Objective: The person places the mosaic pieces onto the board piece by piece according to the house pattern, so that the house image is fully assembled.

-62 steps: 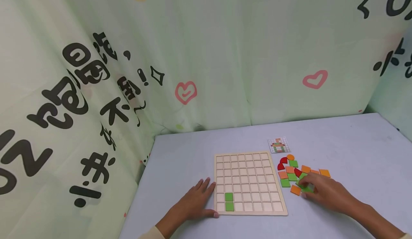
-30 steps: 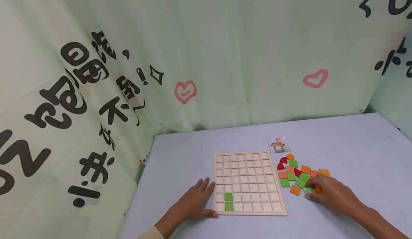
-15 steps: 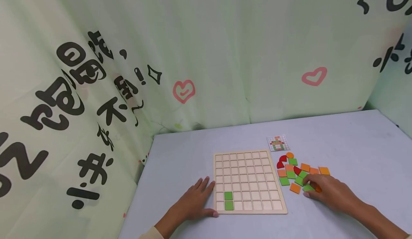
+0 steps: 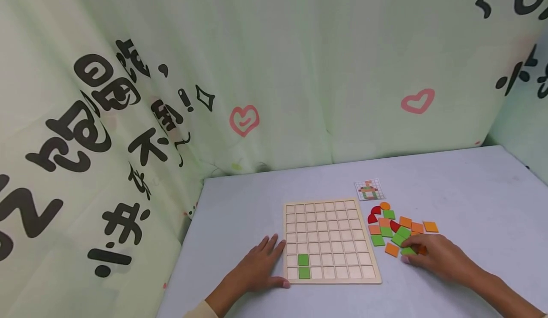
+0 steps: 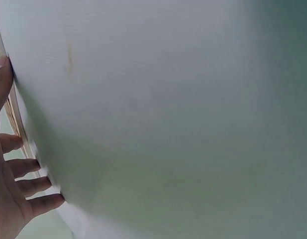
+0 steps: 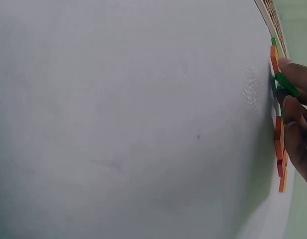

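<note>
Between the thumb and fingers of my right hand [image 4: 443, 257] is a green square tile [image 4: 408, 251]. In the right wrist view this pinched green tile [image 6: 286, 84] is tilted, close over the other pieces. My left hand [image 4: 260, 266] lies beside the wooden grid board [image 4: 333, 259], fingers spread and straight along its left edge, thumb at the near left corner. The left wrist view has its fingertips [image 5: 44, 201] by the board's side. Two green squares [image 4: 304, 266] fill neighbouring cells, one above the other, in the board's second column.
Loose pieces lie right of the board: orange squares [image 4: 391, 249], green squares [image 4: 378, 240], red quarter-round pieces [image 4: 372, 218] and an orange disc [image 4: 385, 206]. A small printed pattern card [image 4: 369, 189] lies behind them. A printed curtain [image 4: 295, 80] hangs behind the table [image 4: 239, 208].
My right hand has shifted from the middle green tiles to one at the pile's near side and now pinches it. An orange piece shows beneath that hand. My left hand stays at the board.
</note>
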{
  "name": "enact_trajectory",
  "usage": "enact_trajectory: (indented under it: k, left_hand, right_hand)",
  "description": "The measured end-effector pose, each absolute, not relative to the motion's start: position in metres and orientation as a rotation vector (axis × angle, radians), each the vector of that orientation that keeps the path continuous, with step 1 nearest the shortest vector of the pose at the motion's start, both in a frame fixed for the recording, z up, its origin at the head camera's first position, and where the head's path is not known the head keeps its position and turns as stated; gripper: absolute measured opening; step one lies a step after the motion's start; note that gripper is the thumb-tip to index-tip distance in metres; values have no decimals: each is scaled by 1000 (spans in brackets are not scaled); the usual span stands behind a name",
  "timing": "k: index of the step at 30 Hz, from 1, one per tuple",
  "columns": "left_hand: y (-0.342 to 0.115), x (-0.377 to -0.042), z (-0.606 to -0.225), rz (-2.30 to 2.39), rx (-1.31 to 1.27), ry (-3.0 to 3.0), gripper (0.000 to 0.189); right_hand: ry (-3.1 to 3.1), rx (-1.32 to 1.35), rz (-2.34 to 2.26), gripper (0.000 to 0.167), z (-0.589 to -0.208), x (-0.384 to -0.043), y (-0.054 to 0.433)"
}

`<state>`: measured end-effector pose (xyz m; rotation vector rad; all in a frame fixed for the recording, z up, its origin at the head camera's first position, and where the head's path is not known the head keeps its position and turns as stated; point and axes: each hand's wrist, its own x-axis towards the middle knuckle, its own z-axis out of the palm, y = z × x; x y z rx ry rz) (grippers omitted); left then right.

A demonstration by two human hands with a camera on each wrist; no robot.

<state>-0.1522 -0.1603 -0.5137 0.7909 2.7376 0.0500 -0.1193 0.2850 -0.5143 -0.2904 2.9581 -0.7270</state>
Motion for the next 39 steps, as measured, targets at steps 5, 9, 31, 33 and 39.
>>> enact_trajectory:
  k: [5, 9, 31, 33, 39]
  left_hand:
    - [-160, -153, -514, 49, 793, 2738, 104]
    - [-159, -153, -515, 46, 783, 2739, 104]
    - [-160, -152, -514, 46, 756, 2739, 104]
    - [-160, -151, -514, 43, 743, 2736, 105]
    - [-159, -152, -518, 48, 750, 2734, 105]
  right_hand:
    - [2905, -318, -805, 32, -514, -120, 288]
    - [2816, -328, -907, 32, -515, -119, 291]
    - [2592, -464, -1182, 31, -504, -118, 280]
    - [2582, -458, -1205, 31, -502, -119, 276]
    - [2528, -434, -1283, 34, -498, -119, 265]
